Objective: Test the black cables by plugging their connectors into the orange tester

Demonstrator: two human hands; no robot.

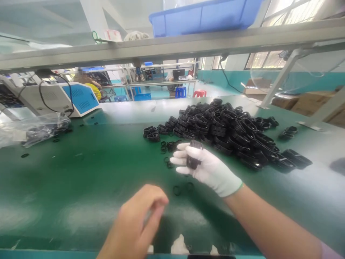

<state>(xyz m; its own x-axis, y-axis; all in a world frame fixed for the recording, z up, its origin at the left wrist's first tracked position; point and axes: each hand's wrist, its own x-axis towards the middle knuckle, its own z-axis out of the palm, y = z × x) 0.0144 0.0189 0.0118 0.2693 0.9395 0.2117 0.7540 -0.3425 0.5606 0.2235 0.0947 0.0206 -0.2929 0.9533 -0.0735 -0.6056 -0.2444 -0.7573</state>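
Observation:
My right hand point(212, 169), in a white glove with a green cuff edge, holds a small bundle of coiled black cable point(193, 162) against the palm, thumb over it and fingers stretched to the left. Bare and somewhat blurred, my left hand point(140, 212) is low in front, its fingers curled and thumb tip close to the index finger. Whether anything is pinched there I cannot make out. Thin black rings point(176, 190) lie on the green table between the hands. More small black rings point(164, 146) are scattered just beyond the gloved fingertips.
A big heap of black cable coils point(221, 126) covers the table's right back part. On the left are a clear plastic bag point(45, 127) with black pieces and a white-and-blue machine point(72, 97). A shelf beam point(161, 48) bearing a blue bin point(205, 18) spans overhead.

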